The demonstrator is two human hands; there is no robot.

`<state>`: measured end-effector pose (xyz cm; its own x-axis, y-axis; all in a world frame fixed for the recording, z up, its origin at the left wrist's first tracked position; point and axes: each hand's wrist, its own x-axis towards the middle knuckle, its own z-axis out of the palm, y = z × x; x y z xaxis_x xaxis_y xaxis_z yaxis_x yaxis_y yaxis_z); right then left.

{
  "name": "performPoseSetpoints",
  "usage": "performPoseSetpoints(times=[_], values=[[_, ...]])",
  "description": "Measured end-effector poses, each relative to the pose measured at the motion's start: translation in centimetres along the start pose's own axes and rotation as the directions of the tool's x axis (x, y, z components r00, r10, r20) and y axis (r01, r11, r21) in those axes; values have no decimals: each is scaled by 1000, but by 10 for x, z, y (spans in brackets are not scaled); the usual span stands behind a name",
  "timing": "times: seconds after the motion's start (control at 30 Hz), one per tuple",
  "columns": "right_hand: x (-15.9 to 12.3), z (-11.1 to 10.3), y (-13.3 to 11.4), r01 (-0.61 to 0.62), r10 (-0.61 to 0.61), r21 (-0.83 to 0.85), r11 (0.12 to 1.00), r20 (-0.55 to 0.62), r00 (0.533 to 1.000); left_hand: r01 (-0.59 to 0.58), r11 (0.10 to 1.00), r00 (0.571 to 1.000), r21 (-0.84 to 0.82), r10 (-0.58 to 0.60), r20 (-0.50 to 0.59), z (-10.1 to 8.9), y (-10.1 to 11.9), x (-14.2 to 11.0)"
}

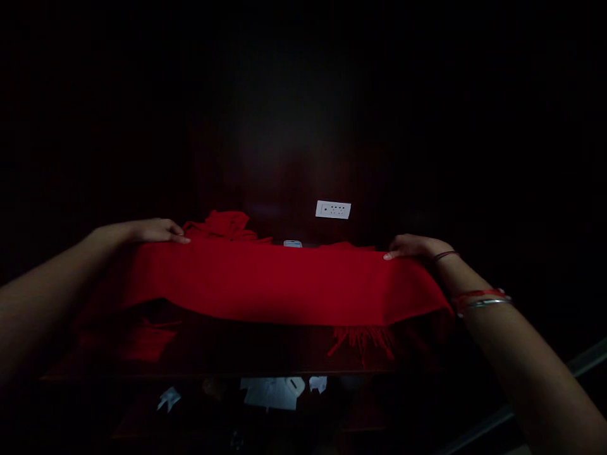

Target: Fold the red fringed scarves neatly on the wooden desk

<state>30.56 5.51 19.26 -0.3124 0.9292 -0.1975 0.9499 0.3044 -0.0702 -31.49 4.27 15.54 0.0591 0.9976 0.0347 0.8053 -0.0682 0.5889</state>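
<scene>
Fringed red scarf (pixel 275 281): spread at six o'clock, between our hands | our left hand (pixel 164 231): pinches its top edge at nine | our right hand (pixel 411 245): pinches that edge at three | tassels (pixel 363 333): at five; we probably do best pulling evenly, edge level, strands untangled.

Wall (pixel 284 148): dark, a faint grey glow at its middle
Socket plate (pixel 333 210): white, mounted low on the wall
Worktop (pixel 265 354): dark, straight front edge
Lower level (pixel 142 435): beneath the worktop, shadowed
Light: very dim, corners nearly black
</scene>
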Motion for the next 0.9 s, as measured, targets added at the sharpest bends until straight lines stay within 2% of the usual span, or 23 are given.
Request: performPoseSetpoints(times=[0.03, 0.07, 0.2, 0.3, 0.37, 0.43, 0.5, 0.6, 0.7, 0.8, 0.9], values=[[12, 11, 3, -26, 28, -66, 997, 22, 999, -10, 997, 994, 78, 1, 108, 17, -3, 4], [23, 25, 5, -39, 40, -119, 992, 9, 999, -35, 994, 990, 108, 20, 140, 36, -7, 8], [50, 91, 12, -50, 42, -189, 981, -46, 998, -59, 986, 990, 159, 38, 135, 107, -32, 22], [59, 121, 25, -3, -9, -186, 983, -67, 998, -80, 981, 996, 174, 71, 62, 131, -47, 27], [64, 126, 36, 21, -31, -182, 983, -57, 998, -95, 977, 995, 191, 91, 30, 133, -54, 29], [67, 121, 46, 24, -32, -188, 982, -43, 999, -112, 972, 993, 207, 102, 55, 129, -60, 29], [69, 110, 52, -21, 6, -224, 974, -67, 998, -111, 967, 991, 227, 91, 97, 122, -67, 30], [68, 97, 52, -133, 91, -315, 940, -144, 985, -50, 962, 991, 269, 13, 136, 114, -79, 29], [69, 101, 46, -180, 123, -367, 913, -174, 977, 0, 959, 995, 282, -28, 93, 112, -83, 28], [73, 113, 44, -133, 110, -280, 951, -95, 989, 21, 965, 995, 262, -45, 87, 109, -78, 26], [72, 119, 46, -14, 15, -110, 994, 9, 1000, 31, 984, 973, 176, -70, 221, 102, -73, 22]])
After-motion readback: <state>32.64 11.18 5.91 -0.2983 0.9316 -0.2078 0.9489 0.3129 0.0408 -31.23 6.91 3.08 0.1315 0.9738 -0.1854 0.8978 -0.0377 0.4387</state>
